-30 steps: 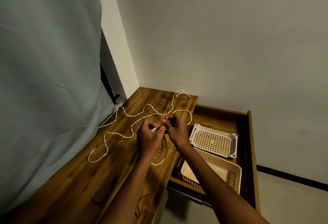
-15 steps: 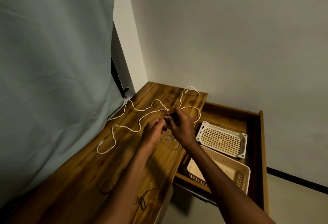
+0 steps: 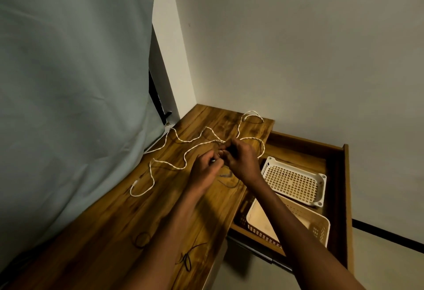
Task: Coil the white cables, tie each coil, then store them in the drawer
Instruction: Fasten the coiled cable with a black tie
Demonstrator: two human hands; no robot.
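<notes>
Head view. Both hands meet above the wooden desktop (image 3: 114,221): left hand (image 3: 205,170) and right hand (image 3: 241,161), fingers curled, pinching w/ fingertips a small dark item; what it is cannot be told. White cable (image 3: 183,149) sprawls uncoiled across desktop, from curtain (image 3: 68,83) edge to far corner. Open drawer (image 3: 344,198) at right holds a flat white basket (image 3: 296,182) & a deeper cream basket (image 3: 319,225).
</notes>
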